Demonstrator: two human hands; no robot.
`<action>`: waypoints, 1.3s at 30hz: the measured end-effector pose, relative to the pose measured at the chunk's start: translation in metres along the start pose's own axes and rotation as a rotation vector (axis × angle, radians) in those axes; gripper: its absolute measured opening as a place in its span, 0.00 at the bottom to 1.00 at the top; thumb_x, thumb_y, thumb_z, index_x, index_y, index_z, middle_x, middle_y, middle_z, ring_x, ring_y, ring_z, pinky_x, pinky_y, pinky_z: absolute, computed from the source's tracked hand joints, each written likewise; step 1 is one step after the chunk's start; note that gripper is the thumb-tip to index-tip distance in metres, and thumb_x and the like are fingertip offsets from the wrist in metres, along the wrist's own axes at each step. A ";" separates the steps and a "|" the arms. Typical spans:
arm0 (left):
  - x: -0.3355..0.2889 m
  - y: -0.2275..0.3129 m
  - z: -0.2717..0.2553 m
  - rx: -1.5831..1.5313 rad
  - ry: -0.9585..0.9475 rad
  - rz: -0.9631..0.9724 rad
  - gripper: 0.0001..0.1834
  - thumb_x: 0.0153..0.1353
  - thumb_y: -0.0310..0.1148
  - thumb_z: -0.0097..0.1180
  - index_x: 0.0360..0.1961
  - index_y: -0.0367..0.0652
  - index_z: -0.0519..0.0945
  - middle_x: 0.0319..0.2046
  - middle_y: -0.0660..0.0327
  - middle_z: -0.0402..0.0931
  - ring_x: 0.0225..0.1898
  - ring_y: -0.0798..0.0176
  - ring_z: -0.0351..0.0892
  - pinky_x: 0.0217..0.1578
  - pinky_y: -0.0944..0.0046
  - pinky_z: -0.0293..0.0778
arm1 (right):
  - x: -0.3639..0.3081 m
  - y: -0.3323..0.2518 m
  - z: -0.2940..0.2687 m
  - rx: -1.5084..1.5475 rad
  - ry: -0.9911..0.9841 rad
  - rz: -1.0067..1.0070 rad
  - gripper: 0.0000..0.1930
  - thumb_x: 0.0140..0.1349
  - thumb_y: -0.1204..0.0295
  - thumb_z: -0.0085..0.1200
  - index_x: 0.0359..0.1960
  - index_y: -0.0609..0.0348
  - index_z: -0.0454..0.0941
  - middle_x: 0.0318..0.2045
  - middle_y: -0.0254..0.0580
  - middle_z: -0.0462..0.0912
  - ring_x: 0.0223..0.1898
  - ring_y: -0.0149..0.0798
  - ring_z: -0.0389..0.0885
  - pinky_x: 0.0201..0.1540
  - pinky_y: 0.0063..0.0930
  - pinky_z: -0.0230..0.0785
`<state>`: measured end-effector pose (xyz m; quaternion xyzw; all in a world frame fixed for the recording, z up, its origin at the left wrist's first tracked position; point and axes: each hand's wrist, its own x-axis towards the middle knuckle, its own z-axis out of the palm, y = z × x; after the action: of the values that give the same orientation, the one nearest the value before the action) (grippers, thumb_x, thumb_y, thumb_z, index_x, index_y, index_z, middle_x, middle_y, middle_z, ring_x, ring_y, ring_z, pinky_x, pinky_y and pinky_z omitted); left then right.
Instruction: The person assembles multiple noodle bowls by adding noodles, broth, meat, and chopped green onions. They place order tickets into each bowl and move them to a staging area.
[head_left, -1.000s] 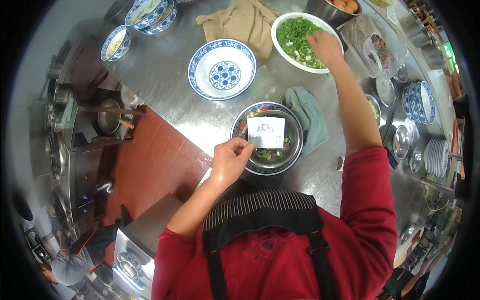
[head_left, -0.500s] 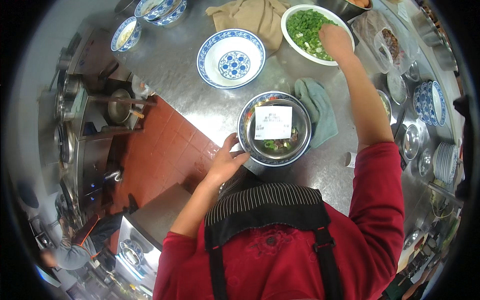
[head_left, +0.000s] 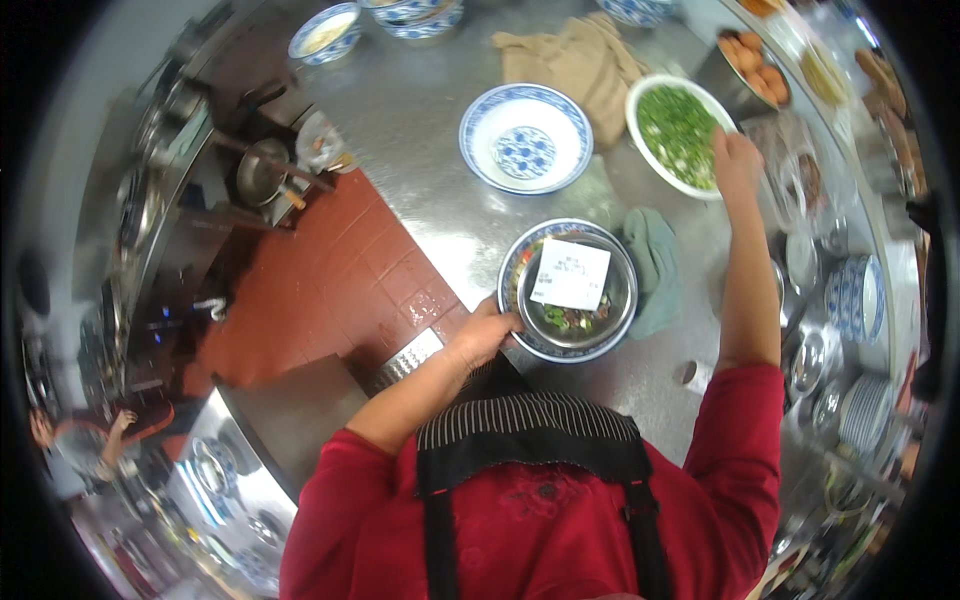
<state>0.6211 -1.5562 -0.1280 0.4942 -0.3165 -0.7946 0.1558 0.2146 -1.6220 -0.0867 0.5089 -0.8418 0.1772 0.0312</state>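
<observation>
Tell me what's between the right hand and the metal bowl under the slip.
Beside the right hand is the rim of the white bowl, then the green cloth; a paper slip partly covers the metal bowl.

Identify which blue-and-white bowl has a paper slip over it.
The bowl at the left hand: its paper slip lies over a metal bowl inside; the other patterned bowls show no slip.

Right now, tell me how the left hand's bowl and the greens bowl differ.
The patterned bowl at the left hand shows blue decoration; the greens bowl is plain white. The patterned bowl carries a metal bowl and paper slip; the greens bowl holds chopped greens. Both are round and stand on the metal table.
</observation>
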 end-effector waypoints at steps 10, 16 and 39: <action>-0.129 -0.050 -0.092 -0.209 0.032 0.288 0.15 0.43 0.20 0.48 0.36 0.29 0.73 0.25 0.58 0.75 0.22 0.69 0.73 0.23 0.70 0.70 | -0.034 0.086 -0.032 0.146 0.163 -0.214 0.20 0.63 0.63 0.36 0.48 0.66 0.70 0.44 0.54 0.74 0.46 0.46 0.72 0.51 0.32 0.62; -0.216 -0.094 -0.191 -0.503 0.325 0.474 0.20 0.42 0.20 0.47 0.42 0.33 0.70 0.27 0.57 0.74 0.25 0.66 0.74 0.22 0.69 0.72 | -0.116 -0.053 -0.100 -0.095 0.392 -0.159 0.18 0.61 0.60 0.42 0.42 0.62 0.74 0.34 0.53 0.77 0.35 0.48 0.75 0.38 0.31 0.67; -0.563 -0.394 -0.453 -1.359 1.404 0.757 0.20 0.42 0.17 0.45 0.42 0.34 0.70 0.31 0.57 0.75 0.27 0.65 0.77 0.21 0.70 0.76 | -0.769 -0.965 0.115 0.446 -2.261 -0.582 0.27 0.63 0.64 0.38 0.61 0.58 0.46 0.55 0.68 0.55 0.44 0.58 0.73 0.37 0.34 0.75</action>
<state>1.3082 -1.1030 -0.1409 0.5213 0.2240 -0.2392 0.7880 1.4361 -1.4147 -0.1160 0.5430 -0.1953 -0.2436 -0.7795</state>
